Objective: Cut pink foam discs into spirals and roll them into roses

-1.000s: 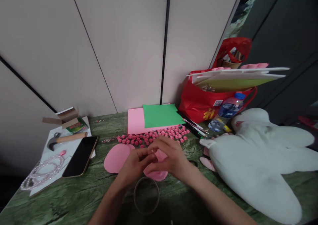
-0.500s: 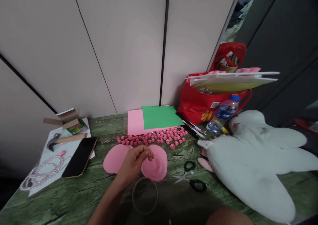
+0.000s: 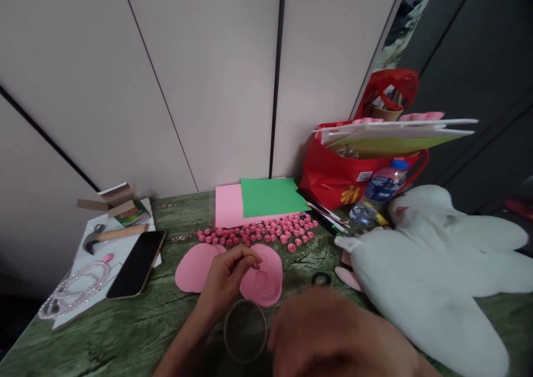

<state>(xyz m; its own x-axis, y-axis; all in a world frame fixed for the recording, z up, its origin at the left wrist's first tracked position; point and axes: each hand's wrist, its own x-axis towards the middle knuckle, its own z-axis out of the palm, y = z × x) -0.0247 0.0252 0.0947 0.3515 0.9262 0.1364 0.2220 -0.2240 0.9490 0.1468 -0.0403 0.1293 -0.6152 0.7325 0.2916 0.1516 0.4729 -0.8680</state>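
Right hand (image 3: 328,332)'s swinging back in on the near right, fingers too blurry to tell, while left hand (image 3: 225,280)'s pressing fingertips together by the right-side pink paper disc (image 3: 268,289), ideally keeping light.

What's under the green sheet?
Pink paper sticks out past the left side of the green sheet. The rest is covered, so I can't tell what else lies beneath.

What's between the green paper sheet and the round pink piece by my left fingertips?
A pink sheet peeking out, then many small pink rolls, in the head view.
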